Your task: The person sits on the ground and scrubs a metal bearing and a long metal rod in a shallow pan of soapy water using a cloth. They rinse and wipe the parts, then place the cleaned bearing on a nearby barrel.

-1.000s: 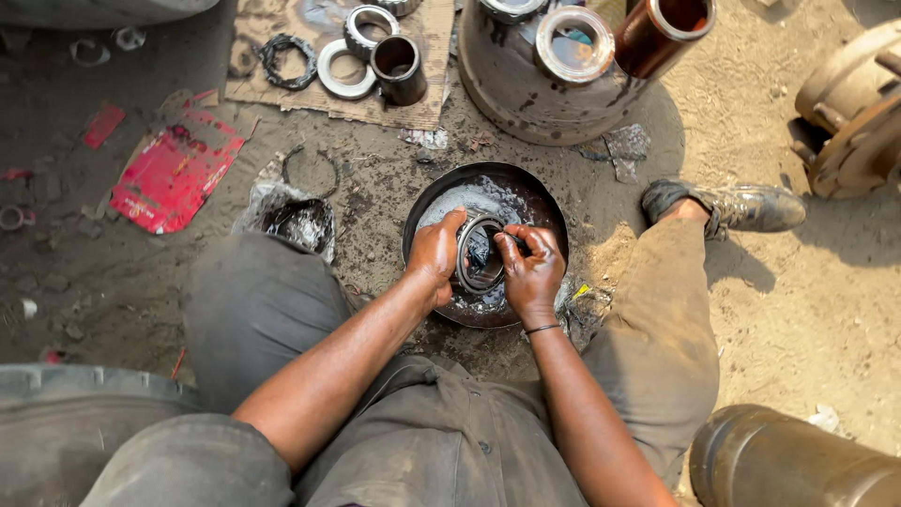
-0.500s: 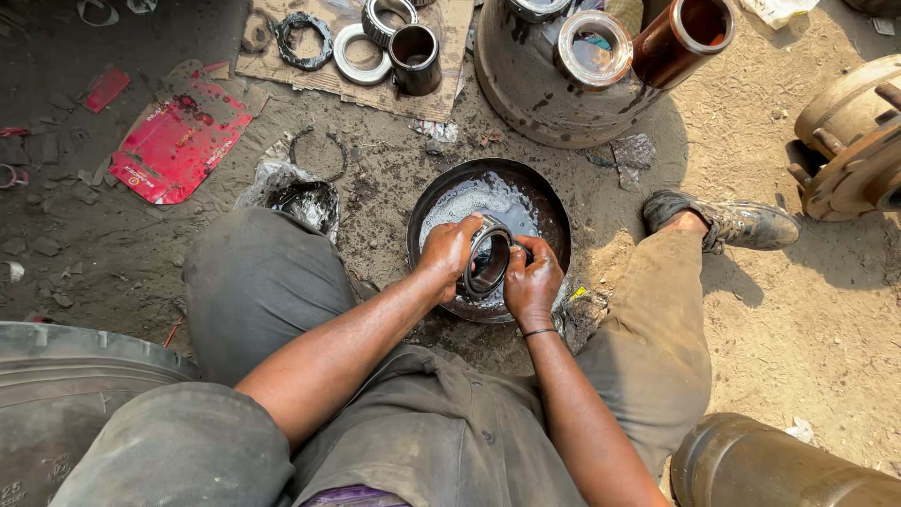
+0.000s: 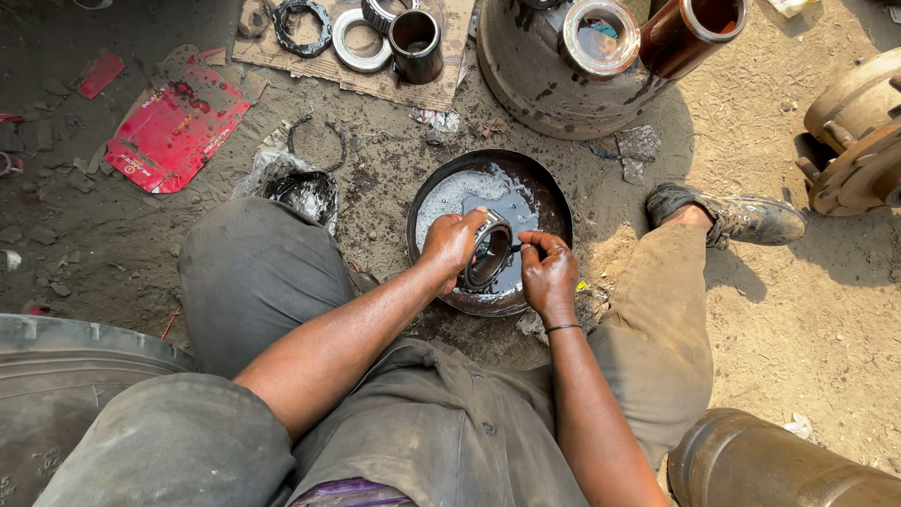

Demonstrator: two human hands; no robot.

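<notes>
I sit on the ground with a round black pan [image 3: 554, 202] of greyish liquid between my knees. My left hand [image 3: 450, 242] grips a greasy metal bearing ring [image 3: 490, 255] by its left rim and holds it tilted on edge over the pan. My right hand [image 3: 548, 274] pinches the ring's right side, fingers curled at the rim. Both hands are oily. Whether the ring's lower part touches the liquid is hidden by my hands.
A large metal hub [image 3: 572, 66] with a brown pipe [image 3: 694, 28] stands beyond the pan. Rings and a black sleeve [image 3: 416, 42] lie on cardboard [image 3: 375, 84]. A red flattened carton [image 3: 174, 122], a black plastic bag [image 3: 296, 188], a tyre [image 3: 56, 376] and a brake drum [image 3: 854, 141] surround me.
The bearing ring has been tipped up from lying flatter in the pan to standing on edge between both hands. My head view has shifted slightly.
</notes>
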